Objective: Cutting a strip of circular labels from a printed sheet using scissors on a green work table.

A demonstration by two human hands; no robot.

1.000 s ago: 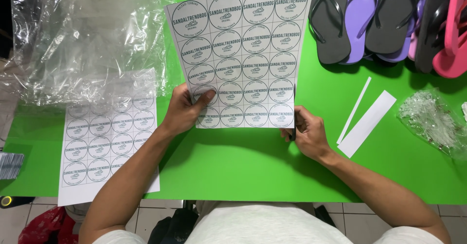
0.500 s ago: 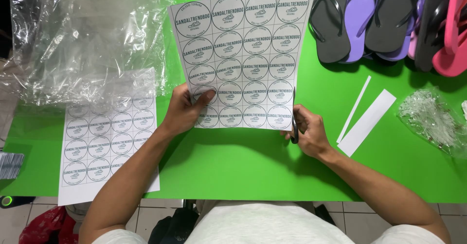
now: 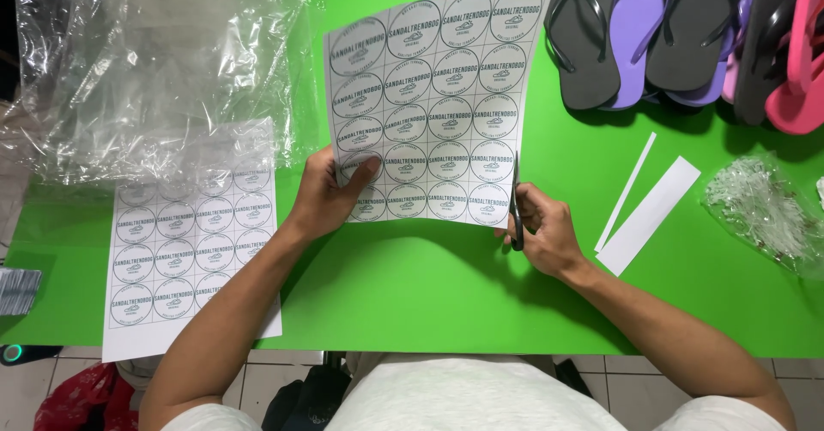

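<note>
I hold up a white sheet printed with rows of round labels above a green table. My left hand pinches its lower left corner, thumb on the front. My right hand grips dark scissors, whose blades stand upright at the sheet's lower right edge.
A second label sheet lies at the left, partly under crumpled clear plastic bags. Two cut white paper strips lie right of my hand. Flip-flops in grey, purple and pink sit at the back right. A small clear bag of plastic fasteners lies far right.
The scissors have come up to the sheet's right edge, blades now upright against it. The sheet has tilted slightly. My left hand keeps its hold.
</note>
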